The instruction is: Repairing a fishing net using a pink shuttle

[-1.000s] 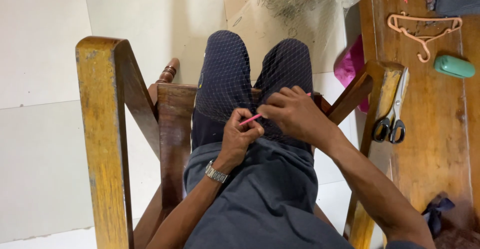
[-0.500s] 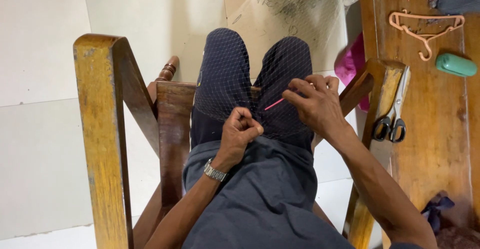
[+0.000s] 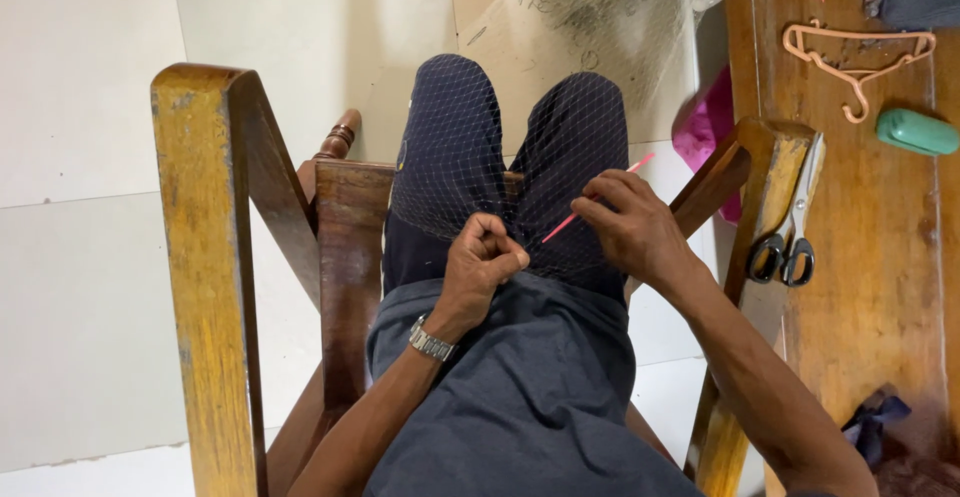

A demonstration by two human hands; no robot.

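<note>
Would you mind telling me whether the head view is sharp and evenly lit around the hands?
Head view: left hand, right hand and pink needle are sharp; light is soft, without glare; the fine net fades against the pale floor.

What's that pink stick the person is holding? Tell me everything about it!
The pink stick is thin, straight and smooth, plastic by its look. It slants across the lap, upper end toward the chair arm. The right hand pinches its middle, over the fine net draped on the knees. Its lower end points at the fisted left hand.

No packages, labels, signs or screens visible anywhere in view.
</note>
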